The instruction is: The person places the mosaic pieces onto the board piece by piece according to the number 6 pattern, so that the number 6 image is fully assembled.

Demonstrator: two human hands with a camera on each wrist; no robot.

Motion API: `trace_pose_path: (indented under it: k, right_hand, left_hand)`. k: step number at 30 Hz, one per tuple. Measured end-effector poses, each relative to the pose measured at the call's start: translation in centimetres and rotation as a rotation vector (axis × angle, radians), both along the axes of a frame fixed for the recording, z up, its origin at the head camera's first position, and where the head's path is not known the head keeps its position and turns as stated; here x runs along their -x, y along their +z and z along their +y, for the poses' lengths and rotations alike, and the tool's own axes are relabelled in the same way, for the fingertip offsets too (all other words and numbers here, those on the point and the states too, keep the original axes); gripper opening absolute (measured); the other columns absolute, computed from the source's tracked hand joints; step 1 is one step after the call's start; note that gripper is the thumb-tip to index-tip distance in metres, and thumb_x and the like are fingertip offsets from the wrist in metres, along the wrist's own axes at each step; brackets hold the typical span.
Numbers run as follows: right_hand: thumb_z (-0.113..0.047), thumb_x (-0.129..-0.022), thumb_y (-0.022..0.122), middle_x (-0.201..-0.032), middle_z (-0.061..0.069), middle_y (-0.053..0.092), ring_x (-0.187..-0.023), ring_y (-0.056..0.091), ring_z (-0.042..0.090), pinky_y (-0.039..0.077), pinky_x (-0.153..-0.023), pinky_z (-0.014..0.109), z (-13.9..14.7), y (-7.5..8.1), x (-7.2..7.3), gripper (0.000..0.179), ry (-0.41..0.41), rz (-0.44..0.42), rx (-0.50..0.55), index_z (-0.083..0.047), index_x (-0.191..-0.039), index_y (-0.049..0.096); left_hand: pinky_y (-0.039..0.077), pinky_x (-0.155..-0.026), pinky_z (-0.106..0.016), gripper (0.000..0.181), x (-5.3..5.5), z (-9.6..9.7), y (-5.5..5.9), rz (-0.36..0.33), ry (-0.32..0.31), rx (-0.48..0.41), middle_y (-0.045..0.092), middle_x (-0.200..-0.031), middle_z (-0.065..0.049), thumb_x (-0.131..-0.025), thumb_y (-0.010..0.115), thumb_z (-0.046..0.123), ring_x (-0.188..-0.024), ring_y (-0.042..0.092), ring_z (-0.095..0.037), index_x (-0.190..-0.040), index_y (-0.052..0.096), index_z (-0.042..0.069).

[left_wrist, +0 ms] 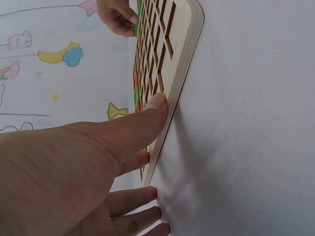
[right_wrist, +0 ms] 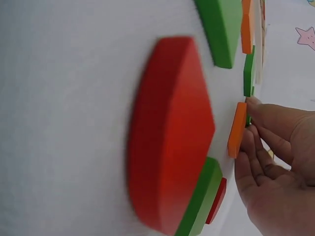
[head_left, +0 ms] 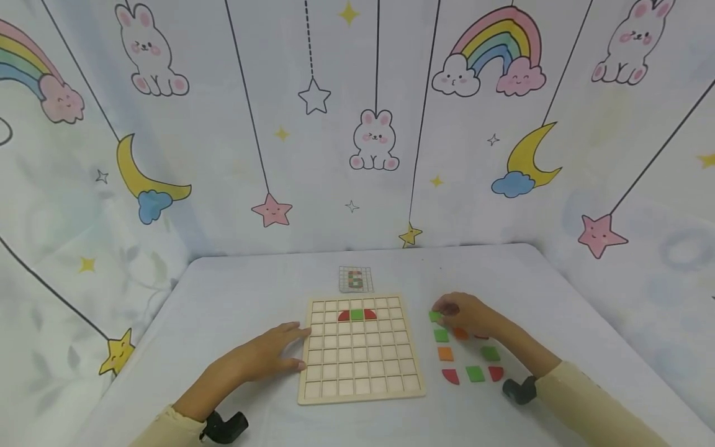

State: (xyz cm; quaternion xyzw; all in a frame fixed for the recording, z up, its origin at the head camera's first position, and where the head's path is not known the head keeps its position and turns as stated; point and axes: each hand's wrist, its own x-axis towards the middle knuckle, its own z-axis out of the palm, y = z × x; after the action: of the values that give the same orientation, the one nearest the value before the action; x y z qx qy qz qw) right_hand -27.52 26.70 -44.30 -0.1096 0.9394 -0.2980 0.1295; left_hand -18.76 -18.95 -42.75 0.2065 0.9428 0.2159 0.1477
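A square wooden grid board (head_left: pixel 362 396) lies on the white table. Two red quarter-round tiles with a green square tile (head_left: pixel 357 315) between them sit in an upper row of it. My left hand (head_left: pixel 270 352) rests against the board's left edge, fingers spread and fairly straight; its thumb (left_wrist: pixel 156 101) touches the rim in the left wrist view. Right of the board, my right hand (head_left: pixel 466 312) pinches a green square tile (head_left: pixel 435 316) between thumb and fingers, at the top of the loose tiles. In the right wrist view the fingers partly hide that tile.
Several loose tiles lie right of the board, among them an orange square (head_left: pixel 445 354), a green square (head_left: pixel 475 374) and a red quarter-round tile (head_left: pixel 450 376). A small card with a printed grid pattern (head_left: pixel 355 280) lies behind the board. A patterned curtain (head_left: pixel 335 186) stands behind the table.
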Motion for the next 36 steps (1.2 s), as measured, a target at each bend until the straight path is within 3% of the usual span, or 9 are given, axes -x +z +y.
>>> trace_pose_path:
  k: [4,11,20,28,36]
  right_hand:
    - [-0.018,-0.098,0.075,-0.122,0.002,0.069,-0.116,0.063,0.023,0.053,-0.109,0.053,0.2,-0.1,0.0,0.026,0.04,0.025,-0.001,-0.014,-0.124,0.071]
    - [-0.015,-0.099,0.074,-0.122,0.001,0.07,-0.117,0.064,0.023,0.054,-0.108,0.052,0.1,-0.3,0.1,0.026,0.045,0.034,0.009,-0.013,-0.125,0.071]
    - [-0.013,-0.098,0.075,-0.123,0.004,0.072,-0.119,0.065,0.026,0.054,-0.108,0.053,-1.1,0.1,0.1,0.026,0.072,0.108,-0.003,-0.011,-0.124,0.073]
    - [-0.013,-0.098,0.075,-0.113,0.004,0.073,-0.104,0.066,0.02,0.06,-0.096,0.045,-4.0,1.1,0.3,0.022,0.106,0.127,0.013,-0.007,-0.119,0.074]
    - [-0.014,-0.097,0.076,-0.111,0.005,0.07,-0.104,0.063,0.021,0.057,-0.094,0.043,-8.1,2.1,0.2,0.022,0.117,0.166,0.039,-0.006,-0.118,0.075]
  left_hand:
    - [0.034,-0.121,-0.066,0.075,0.0,-0.1,-0.1,0.007,-0.01,-0.013,0.039,-0.163,-0.03,-0.097,0.076,0.042,-0.15,0.038,-0.05,-0.157,0.049,0.006]
    - [0.034,-0.122,-0.065,0.074,0.1,0.0,-0.1,-0.006,0.009,-0.011,0.039,-0.164,-0.028,-0.097,0.076,0.041,-0.151,0.037,-0.05,-0.157,0.049,0.007]
    - [0.034,-0.122,-0.066,0.075,0.2,0.0,-0.2,-0.012,0.012,-0.009,0.039,-0.164,-0.027,-0.096,0.077,0.041,-0.152,0.037,-0.049,-0.157,0.049,0.008]
    - [0.033,-0.122,-0.066,0.074,0.0,0.0,-0.3,-0.011,0.015,-0.026,0.039,-0.163,-0.029,-0.096,0.077,0.04,-0.151,0.037,-0.05,-0.157,0.05,0.007]
    - [0.034,-0.122,-0.066,0.073,0.1,-0.1,-0.3,-0.003,0.013,-0.013,0.039,-0.163,-0.028,-0.097,0.076,0.041,-0.151,0.037,-0.049,-0.157,0.049,0.008]
